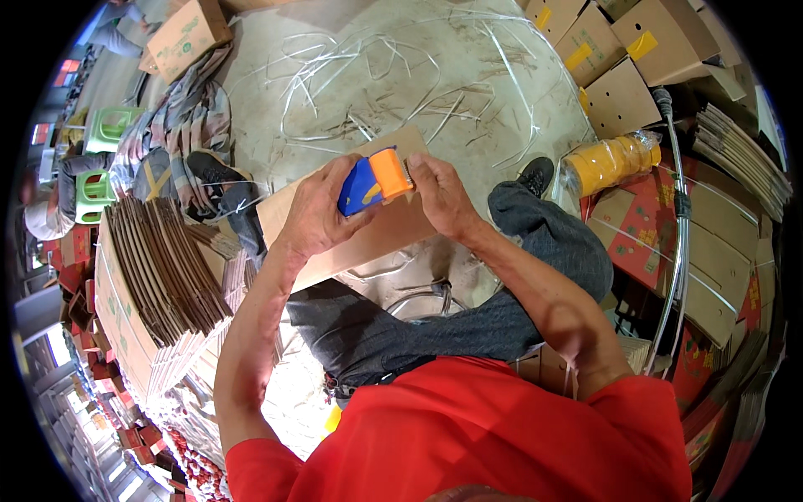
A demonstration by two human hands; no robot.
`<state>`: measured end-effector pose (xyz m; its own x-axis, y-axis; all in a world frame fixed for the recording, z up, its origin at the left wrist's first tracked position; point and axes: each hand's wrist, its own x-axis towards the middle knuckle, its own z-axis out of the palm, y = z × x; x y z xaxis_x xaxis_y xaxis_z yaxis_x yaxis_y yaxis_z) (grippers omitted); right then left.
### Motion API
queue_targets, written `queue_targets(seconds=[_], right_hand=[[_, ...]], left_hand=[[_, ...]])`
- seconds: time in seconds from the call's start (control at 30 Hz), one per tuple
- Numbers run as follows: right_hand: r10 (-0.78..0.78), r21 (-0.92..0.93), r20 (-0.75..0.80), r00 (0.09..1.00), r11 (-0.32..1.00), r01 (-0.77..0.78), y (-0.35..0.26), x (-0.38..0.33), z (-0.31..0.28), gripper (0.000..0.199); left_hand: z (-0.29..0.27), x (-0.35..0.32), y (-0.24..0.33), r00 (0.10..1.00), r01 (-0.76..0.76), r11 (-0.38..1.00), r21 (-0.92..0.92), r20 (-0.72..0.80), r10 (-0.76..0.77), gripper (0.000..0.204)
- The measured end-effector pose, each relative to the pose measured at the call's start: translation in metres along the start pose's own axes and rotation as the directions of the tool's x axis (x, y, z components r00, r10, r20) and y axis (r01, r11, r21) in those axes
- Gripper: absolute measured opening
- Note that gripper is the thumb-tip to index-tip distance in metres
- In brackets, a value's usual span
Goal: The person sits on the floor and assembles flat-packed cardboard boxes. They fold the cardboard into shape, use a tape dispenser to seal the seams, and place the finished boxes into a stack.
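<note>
My left hand (322, 207): clamped on tape dispenser (360, 186). Right hand (443, 197): at its edge, grip unclear. Carton (389, 233): visible face untaped.

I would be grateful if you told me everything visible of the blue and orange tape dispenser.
The tape dispenser has a blue body with a small yellow patch and a bright orange part toward its right end; both look like smooth plastic. A narrow ridged strip, apparently metal, edges the orange. The left hand holds it from the left, over brown cardboard. The right hand is beside the ridged end; whether it touches is unclear.
</note>
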<state>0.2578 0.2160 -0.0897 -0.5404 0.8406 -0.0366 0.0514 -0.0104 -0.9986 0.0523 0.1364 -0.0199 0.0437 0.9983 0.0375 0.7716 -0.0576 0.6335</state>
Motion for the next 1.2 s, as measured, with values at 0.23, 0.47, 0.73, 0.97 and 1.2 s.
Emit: queue_targets(seconds=[0.23, 0.47, 0.73, 0.97, 1.2], right_hand=[[0.183, 0.348, 0.123, 0.975, 0.913, -0.215, 0.006, 0.001, -0.002, 0.043], [0.187, 0.417, 0.135, 0.973, 0.880, -0.227, 0.025, 0.007, -0.006, 0.037], [0.014, 0.010, -0.082, 0.997, 1.000, -0.013, 0.044, 0.013, -0.012, 0.036], [0.029, -0.354, -0.231, 0.973, 0.928, -0.112, 0.092, 0.027, -0.120, 0.038], [0.018, -0.406, -0.289, 0.957, 0.903, -0.140, 0.131, 0.025, -0.152, 0.044]], left_hand=[[0.002, 0.005, 0.007, 0.998, 0.038, 0.999, 0.031, 0.043, -0.039, 0.065], [0.003, 0.010, 0.011, 0.997, 0.011, 0.996, 0.084, 0.075, -0.017, 0.065], [0.010, 0.009, 0.011, 0.995, -0.086, 0.982, 0.169, 0.062, 0.076, 0.084], [-0.013, 0.005, 0.012, 0.954, -0.219, 0.919, 0.327, 0.268, 0.132, 0.088], [-0.011, 0.011, 0.020, 0.930, -0.291, 0.861, 0.417, 0.334, 0.152, 0.076]])
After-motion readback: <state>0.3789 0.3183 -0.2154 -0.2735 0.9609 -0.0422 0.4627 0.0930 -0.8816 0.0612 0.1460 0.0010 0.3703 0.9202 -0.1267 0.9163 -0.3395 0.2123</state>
